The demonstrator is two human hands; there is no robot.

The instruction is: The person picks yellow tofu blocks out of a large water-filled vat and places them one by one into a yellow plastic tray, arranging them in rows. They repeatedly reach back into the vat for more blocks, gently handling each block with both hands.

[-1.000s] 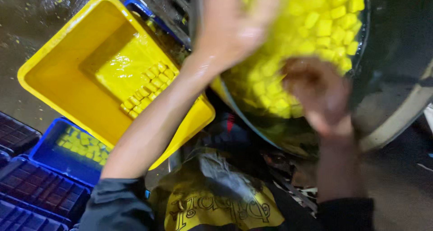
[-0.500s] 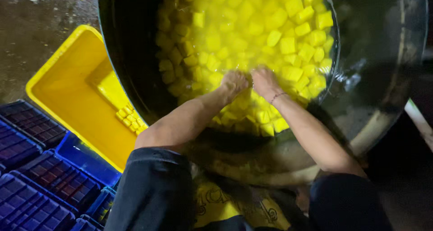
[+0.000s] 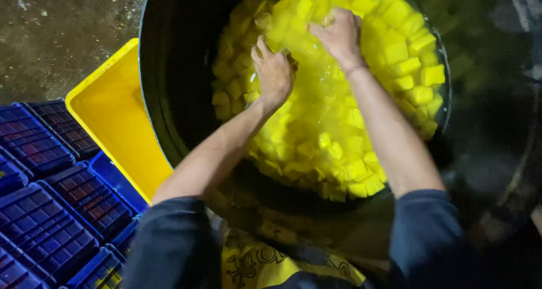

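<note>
A large black round vat [image 3: 169, 97] holds many yellow cubes [image 3: 395, 52] floating in yellow liquid. Both my arms reach into it. My left hand [image 3: 274, 71] rests on the cubes near the vat's middle, fingers curled among them. A little to its right and farther in, my right hand [image 3: 339, 35] has its fingers bent down over cubes. Whether either hand has closed around any cubes is hidden by the fingers and the liquid.
A yellow plastic tub [image 3: 116, 119] sits left of the vat, partly under its rim. Several dark blue gridded crates [image 3: 62, 204] are stacked at the lower left. Wet concrete floor [image 3: 62, 35] shows at the upper left. My yellow apron [image 3: 271, 266] is at the bottom.
Both hands have moved from the vat's near side farther in toward its middle. The view has shifted so the yellow tub is now mostly covered by the vat.
</note>
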